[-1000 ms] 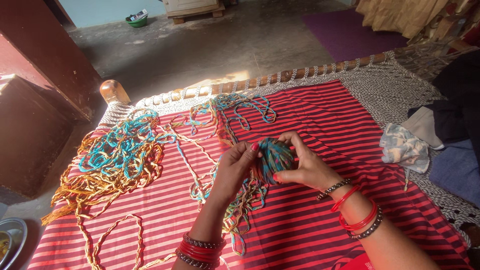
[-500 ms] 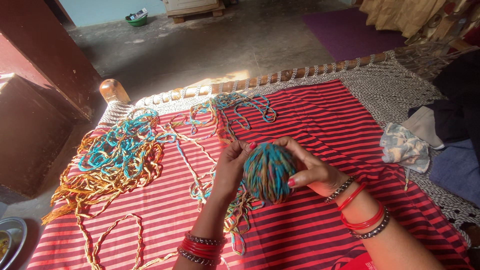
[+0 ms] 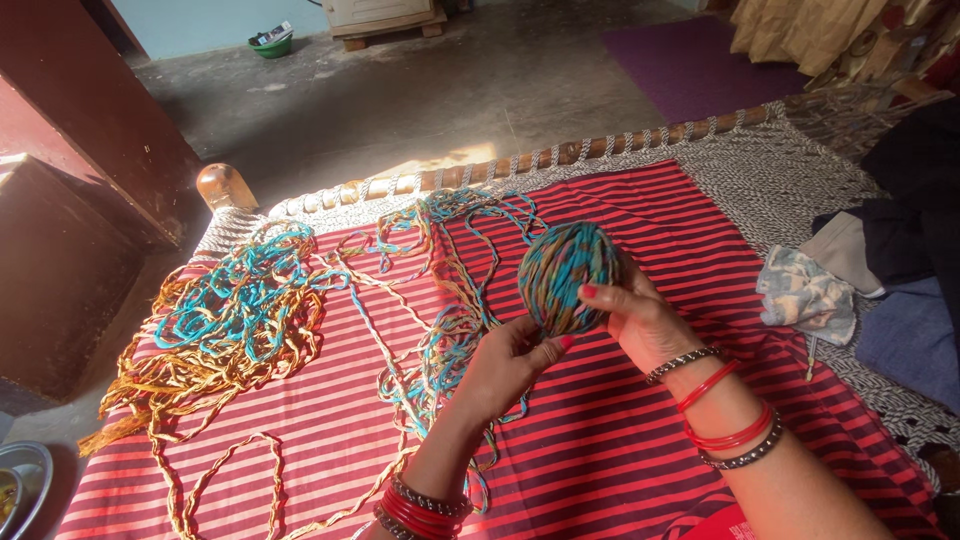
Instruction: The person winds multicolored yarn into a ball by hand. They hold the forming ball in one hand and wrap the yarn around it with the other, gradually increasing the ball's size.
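Right hand [image 3: 645, 320] is gripping yarn ball [image 3: 566, 275] w/ fingers closed round it, raised above red striped cloth [image 3: 640, 450]; left hand [image 3: 510, 365] is pinching the strand just below. Loose yarn [image 3: 240, 310] is lying on cloth over woven cot [image 3: 800, 180]; concrete floor [image 3: 450, 90] beyond.

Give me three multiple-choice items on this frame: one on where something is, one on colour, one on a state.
1. Where does the loose heap of cord lie?
A. On the striped cloth, to the left of the hands
B. On the concrete floor
C. On the blue folded cloth

2. What colours are the stripes of the cloth under the hands?
A. Green and white
B. Red and dark
C. Plain yellow

3. How is the yarn ball at this moment?
A. Lying on the cloth, untouched
B. Held up off the cloth in the right hand
C. Unwound completely

Answers: 1 A, the heap spreads over the cloth's left part. 2 B, red and dark bands alternate. 3 B, right-hand fingers grip the ball, while the left hand sits just below it.
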